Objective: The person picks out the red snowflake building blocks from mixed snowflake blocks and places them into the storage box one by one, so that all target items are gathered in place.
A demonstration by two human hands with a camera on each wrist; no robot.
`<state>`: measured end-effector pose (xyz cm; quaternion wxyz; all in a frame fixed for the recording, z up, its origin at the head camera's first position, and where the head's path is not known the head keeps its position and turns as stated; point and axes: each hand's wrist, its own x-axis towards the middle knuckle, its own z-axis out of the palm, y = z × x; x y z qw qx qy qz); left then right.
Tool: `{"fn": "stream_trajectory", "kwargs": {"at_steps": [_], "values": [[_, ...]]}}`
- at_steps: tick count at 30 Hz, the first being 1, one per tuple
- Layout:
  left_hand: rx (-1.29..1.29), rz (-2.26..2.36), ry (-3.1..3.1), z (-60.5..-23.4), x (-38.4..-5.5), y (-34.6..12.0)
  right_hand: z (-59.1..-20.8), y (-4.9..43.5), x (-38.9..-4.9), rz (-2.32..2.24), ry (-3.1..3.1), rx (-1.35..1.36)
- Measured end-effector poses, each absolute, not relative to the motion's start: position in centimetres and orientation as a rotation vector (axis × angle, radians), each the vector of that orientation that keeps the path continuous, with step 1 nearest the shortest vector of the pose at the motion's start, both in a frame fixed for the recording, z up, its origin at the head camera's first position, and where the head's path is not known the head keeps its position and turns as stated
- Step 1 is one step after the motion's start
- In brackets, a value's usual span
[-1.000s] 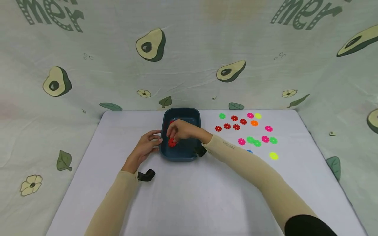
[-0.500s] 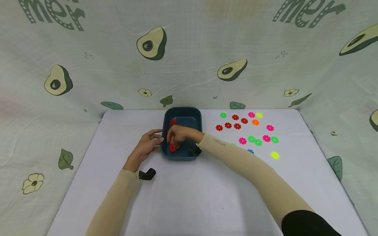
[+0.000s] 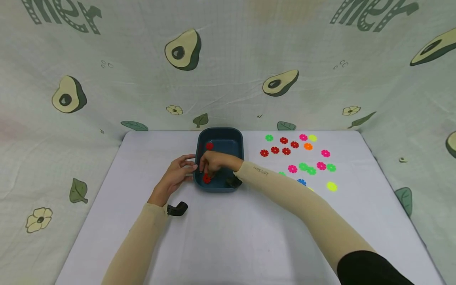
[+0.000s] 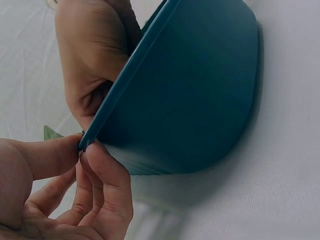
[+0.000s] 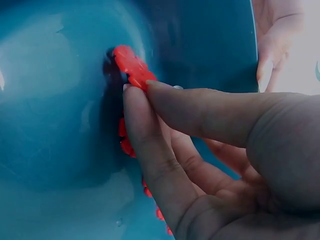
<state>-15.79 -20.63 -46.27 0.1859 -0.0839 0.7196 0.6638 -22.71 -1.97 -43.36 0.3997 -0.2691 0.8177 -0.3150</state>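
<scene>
A dark blue rectangular tub [image 3: 228, 136] stands at the back of the white table. At its left side, my left hand [image 3: 174, 174] pinches the rim between thumb and forefinger, as the left wrist view shows. Inside the tub, my right hand [image 3: 215, 161] reaches down and pinches a red notched disc [image 5: 132, 67] between thumb and forefinger, low over the tub floor. More red notched discs [image 5: 126, 145] show in a row behind the fingers, partly hidden. Farther back in the tub lies another red notched disc [image 3: 209, 146].
Loose discs lie scattered right of the tub: several red ones [image 3: 275, 150], pink [image 3: 292, 169], green [image 3: 311, 171], yellow [image 3: 332, 186], an orange one [image 3: 308, 146] and a blue one [image 3: 301, 182]. A printed cloth [image 3: 228, 59] hangs behind the table.
My right hand has lowered toward the front left of the tub with the red disc, uncovering the disc farther back. My left hand stays at the rim.
</scene>
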Motion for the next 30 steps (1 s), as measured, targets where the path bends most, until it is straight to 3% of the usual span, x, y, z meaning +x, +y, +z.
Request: {"fn": "stream_trajectory", "kwargs": {"at_steps": [15, 22, 30], "values": [[-0.223, 1.864, 2.025, -46.3, -15.9, -20.4, -41.1, 2.1, -22.0, -0.96, 2.157, -0.852], [-0.217, 1.854, 2.041, -46.3, -15.9, -20.6, -40.0, 6.8, -21.4, -1.232, 2.285, -0.766], [-0.209, 1.847, 2.036, -46.2, -15.8, -20.7, -41.4, 13.6, -20.9, -1.42, 2.519, -0.521]]}}
